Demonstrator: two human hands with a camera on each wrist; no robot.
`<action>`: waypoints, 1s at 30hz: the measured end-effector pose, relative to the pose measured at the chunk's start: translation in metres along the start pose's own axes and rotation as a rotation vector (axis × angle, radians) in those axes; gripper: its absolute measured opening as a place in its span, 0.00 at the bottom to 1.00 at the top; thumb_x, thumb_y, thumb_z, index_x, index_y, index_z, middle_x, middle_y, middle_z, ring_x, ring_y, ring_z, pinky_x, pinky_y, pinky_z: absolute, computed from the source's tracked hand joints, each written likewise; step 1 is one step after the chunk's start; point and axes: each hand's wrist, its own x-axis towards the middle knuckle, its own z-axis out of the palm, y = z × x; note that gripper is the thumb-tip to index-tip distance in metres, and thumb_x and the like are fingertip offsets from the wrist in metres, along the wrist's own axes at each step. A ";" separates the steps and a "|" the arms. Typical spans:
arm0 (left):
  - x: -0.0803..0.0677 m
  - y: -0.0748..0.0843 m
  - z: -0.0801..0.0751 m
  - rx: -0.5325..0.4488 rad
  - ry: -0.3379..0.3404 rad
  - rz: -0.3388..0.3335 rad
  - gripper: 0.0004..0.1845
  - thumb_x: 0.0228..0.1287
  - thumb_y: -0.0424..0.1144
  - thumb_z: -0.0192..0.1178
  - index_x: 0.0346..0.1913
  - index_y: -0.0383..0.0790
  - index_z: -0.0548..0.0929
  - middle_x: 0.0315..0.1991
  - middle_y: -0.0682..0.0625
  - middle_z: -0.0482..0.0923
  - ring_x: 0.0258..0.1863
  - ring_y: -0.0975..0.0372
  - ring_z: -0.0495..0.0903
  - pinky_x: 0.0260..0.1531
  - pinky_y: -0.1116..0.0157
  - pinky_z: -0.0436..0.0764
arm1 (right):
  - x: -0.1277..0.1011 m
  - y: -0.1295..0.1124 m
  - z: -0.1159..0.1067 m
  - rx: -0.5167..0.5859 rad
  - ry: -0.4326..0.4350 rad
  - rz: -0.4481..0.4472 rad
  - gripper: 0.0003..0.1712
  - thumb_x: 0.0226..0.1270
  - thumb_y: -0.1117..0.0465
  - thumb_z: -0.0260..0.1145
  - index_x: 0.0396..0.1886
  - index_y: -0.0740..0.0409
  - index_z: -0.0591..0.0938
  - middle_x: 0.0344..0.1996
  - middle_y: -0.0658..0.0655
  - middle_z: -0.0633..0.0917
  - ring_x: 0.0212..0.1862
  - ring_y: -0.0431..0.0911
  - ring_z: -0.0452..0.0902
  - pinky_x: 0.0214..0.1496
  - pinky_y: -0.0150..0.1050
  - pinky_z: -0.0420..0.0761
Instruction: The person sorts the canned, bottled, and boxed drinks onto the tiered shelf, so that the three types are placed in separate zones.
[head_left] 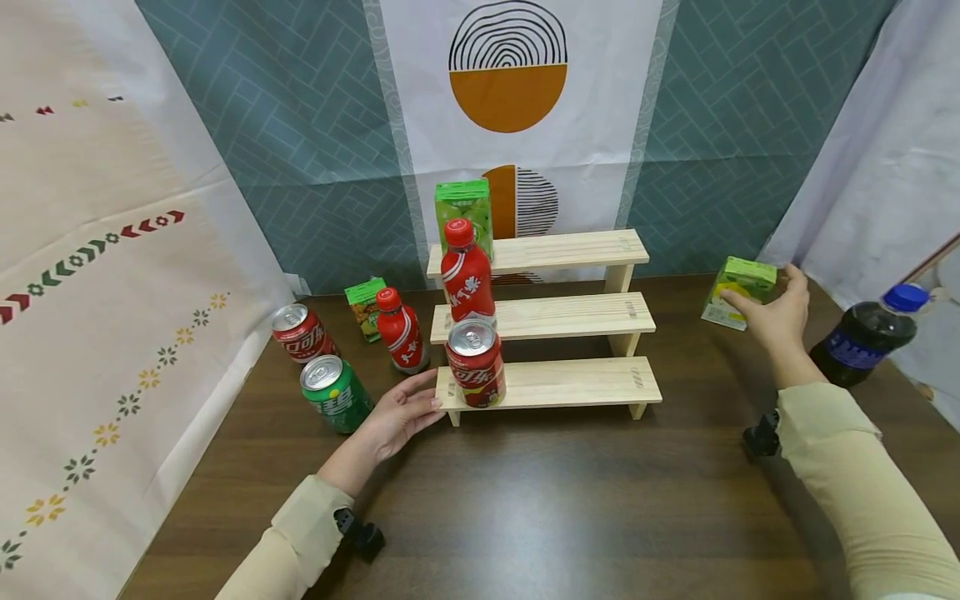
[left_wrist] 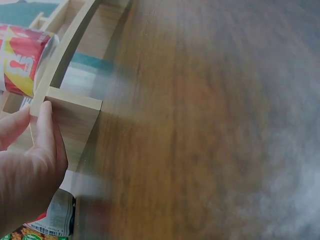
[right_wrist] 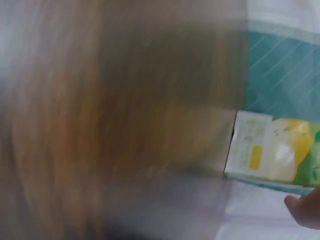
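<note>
My left hand (head_left: 405,412) pinches the left end of the lowest board of a three-step wooden shelf (head_left: 570,383), thumb above and fingers beneath in the left wrist view. Beside that thumb, a red cola can (head_left: 476,367) stands on the same board. Over at the right, my right hand (head_left: 776,321) has thumb and fingers spread beside a green and yellow juice carton (head_left: 738,292) on the table. In the right wrist view, a gap shows between a fingertip (right_wrist: 305,207) and the carton's side.
A red bottle (head_left: 467,275) stands on the middle step, a green carton (head_left: 465,212) on the top one. Left of the shelf are a small red bottle (head_left: 402,333), a small carton (head_left: 366,308), a red can (head_left: 303,333) and a green can (head_left: 335,393). A blue-capped dark bottle (head_left: 862,337) stands by the right forearm.
</note>
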 end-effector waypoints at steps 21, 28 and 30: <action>0.002 0.002 0.001 -0.012 0.000 -0.015 0.34 0.68 0.27 0.52 0.74 0.43 0.55 0.69 0.34 0.58 0.51 0.59 0.79 0.54 0.64 0.79 | 0.009 0.016 -0.002 -0.048 -0.093 0.022 0.53 0.58 0.54 0.68 0.74 0.58 0.46 0.71 0.65 0.58 0.70 0.56 0.57 0.71 0.43 0.62; 0.001 0.001 -0.001 -0.020 0.002 -0.019 0.34 0.68 0.26 0.51 0.74 0.43 0.54 0.69 0.34 0.58 0.49 0.61 0.80 0.53 0.65 0.79 | 0.014 0.019 -0.006 -0.102 -0.085 0.023 0.47 0.61 0.54 0.66 0.72 0.61 0.52 0.59 0.58 0.70 0.53 0.42 0.70 0.53 0.26 0.71; 0.001 0.001 -0.001 -0.022 0.001 -0.018 0.34 0.68 0.26 0.52 0.74 0.42 0.54 0.69 0.34 0.58 0.49 0.61 0.80 0.53 0.65 0.79 | 0.015 0.021 -0.008 -0.103 -0.083 0.017 0.44 0.61 0.56 0.66 0.71 0.62 0.54 0.50 0.49 0.73 0.43 0.31 0.69 0.44 0.21 0.69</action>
